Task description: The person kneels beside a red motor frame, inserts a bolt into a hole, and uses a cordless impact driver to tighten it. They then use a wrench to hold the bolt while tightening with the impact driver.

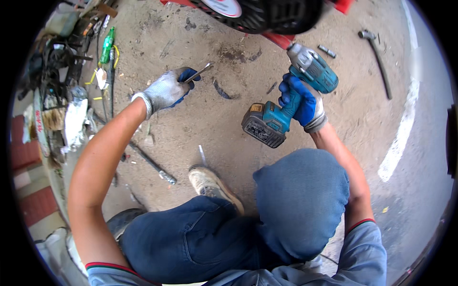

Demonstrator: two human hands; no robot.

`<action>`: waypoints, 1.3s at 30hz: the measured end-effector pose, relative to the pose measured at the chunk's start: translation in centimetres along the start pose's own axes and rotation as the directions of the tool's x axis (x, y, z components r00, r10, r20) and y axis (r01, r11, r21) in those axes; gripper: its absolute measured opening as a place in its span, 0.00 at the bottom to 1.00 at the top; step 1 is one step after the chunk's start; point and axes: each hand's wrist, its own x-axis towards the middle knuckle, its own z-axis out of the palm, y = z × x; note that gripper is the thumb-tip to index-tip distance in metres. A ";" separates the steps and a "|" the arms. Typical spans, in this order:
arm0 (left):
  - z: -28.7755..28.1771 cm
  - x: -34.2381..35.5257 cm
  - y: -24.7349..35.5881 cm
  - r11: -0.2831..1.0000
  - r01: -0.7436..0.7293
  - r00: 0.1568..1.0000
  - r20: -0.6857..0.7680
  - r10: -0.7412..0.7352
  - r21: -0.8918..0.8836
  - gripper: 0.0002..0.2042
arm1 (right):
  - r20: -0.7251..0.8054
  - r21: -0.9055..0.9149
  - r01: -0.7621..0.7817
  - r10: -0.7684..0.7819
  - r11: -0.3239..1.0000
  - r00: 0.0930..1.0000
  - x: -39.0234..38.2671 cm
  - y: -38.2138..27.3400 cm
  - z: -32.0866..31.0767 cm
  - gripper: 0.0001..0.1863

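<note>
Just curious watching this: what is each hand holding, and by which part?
The right hand holds a teal cordless impact driver by its handle. The left hand holds a thin metal tool by one end; its kind cannot be told.

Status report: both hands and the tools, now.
Left hand shut on thin metal tool. Right hand shut on teal cordless driver. Nothing between them.
</note>
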 end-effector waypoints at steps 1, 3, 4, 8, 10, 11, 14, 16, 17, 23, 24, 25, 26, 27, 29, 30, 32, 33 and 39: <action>-0.5 0.0 -1.3 0.997 -0.073 0.996 -0.044 0.072 -0.033 0.17 | 0.024 0.001 0.027 -0.027 1.000 0.999 0.0 -0.2 0.7 0.14; 0.4 0.5 -4.7 0.972 -0.218 0.969 -0.138 0.204 -0.093 0.17 | 0.065 0.001 0.071 -0.071 0.997 0.995 -0.2 0.6 0.8 0.13; 0.7 0.0 -3.9 0.953 -0.231 0.965 -0.168 0.200 -0.197 0.17 | 0.057 -0.036 0.093 -0.091 0.995 0.994 -0.8 -0.4 1.1 0.13; 1.3 1.3 -4.5 0.913 -0.287 0.949 -0.218 0.230 -0.289 0.20 | 0.059 -0.133 0.114 -0.107 0.985 0.992 -1.4 -1.3 0.1 0.15; 2.4 3.5 -5.8 0.884 -0.397 0.895 -0.318 0.313 -0.248 0.21 | 0.072 -0.156 0.104 -0.094 0.982 0.993 -1.2 -1.3 0.1 0.15; 2.6 4.5 -5.7 0.874 -0.441 0.866 -0.351 0.356 -0.203 0.21 | 0.072 -0.151 0.114 -0.104 0.982 0.992 -1.3 -1.0 -0.5 0.15; 3.3 7.1 -4.7 0.767 -0.528 0.844 -0.324 0.428 -0.364 0.19 | 0.110 -0.287 0.069 -0.039 0.956 0.993 -1.6 -3.1 -0.1 0.15; 5.0 9.0 -4.4 0.699 -0.615 0.775 -0.447 0.448 -0.366 0.17 | 0.083 -0.307 0.022 0.004 0.952 0.997 -1.6 -3.4 0.6 0.15; 5.0 9.1 -3.7 0.693 -0.612 0.779 -0.442 0.445 -0.382 0.16 | 0.077 -0.308 -0.003 0.028 0.951 0.997 -1.7 -3.4 0.4 0.16; 6.3 11.7 -3.2 0.625 -0.607 0.787 -0.263 0.558 -0.491 0.17 | -0.104 -0.237 -0.068 0.044 0.969 0.994 -2.6 -1.6 0.8 0.15; 7.1 12.5 -2.5 0.554 -0.661 0.745 -0.356 0.564 -0.506 0.17 | -0.147 -0.272 -0.069 0.029 0.960 0.989 -3.0 -2.2 1.9 0.15; 7.7 12.9 -2.1 0.508 -0.703 0.709 -0.438 0.552 -0.498 0.17 | -0.145 -0.249 -0.072 0.036 0.966 0.989 -2.7 -1.8 2.5 0.14; 7.1 12.9 -2.0 0.555 -0.711 0.702 -0.474 0.532 -0.431 0.17 | -0.129 -0.242 -0.045 0.013 0.969 0.992 -2.4 -1.5 2.8 0.14; 6.8 13.2 -1.4 0.572 -0.737 0.670 -0.499 0.549 -0.360 0.17 | -0.115 -0.236 -0.015 -0.012 0.972 0.993 -2.3 -1.3 3.1 0.14; 6.0 13.8 -0.5 0.597 -0.773 0.602 -0.543 0.585 -0.215 0.16 | -0.161 -0.282 0.045 -0.093 0.958 0.983 -2.4 -1.2 4.2 0.15; 5.4 14.0 0.2 0.609 -0.771 0.596 -0.545 0.590 -0.183 0.16 | -0.175 -0.279 0.050 -0.102 0.959 0.979 -2.7 -1.9 4.0 0.15; 4.3 14.1 -1.0 0.712 -0.692 0.693 -0.387 0.608 -0.119 0.16 | -0.144 -0.222 0.019 -0.053 0.975 0.988 -1.7 -0.3 3.6 0.15; 4.4 14.6 -0.8 0.729 -0.677 0.718 -0.311 0.623 -0.100 0.16 | -0.144 -0.241 0.017 -0.052 0.970 0.988 -1.6 -0.2 3.5 0.15; 5.0 14.8 0.8 0.667 -0.719 0.683 -0.376 0.626 -0.196 0.18 | -0.189 -0.287 0.043 -0.100 0.957 0.977 -2.0 -1.2 3.1 0.14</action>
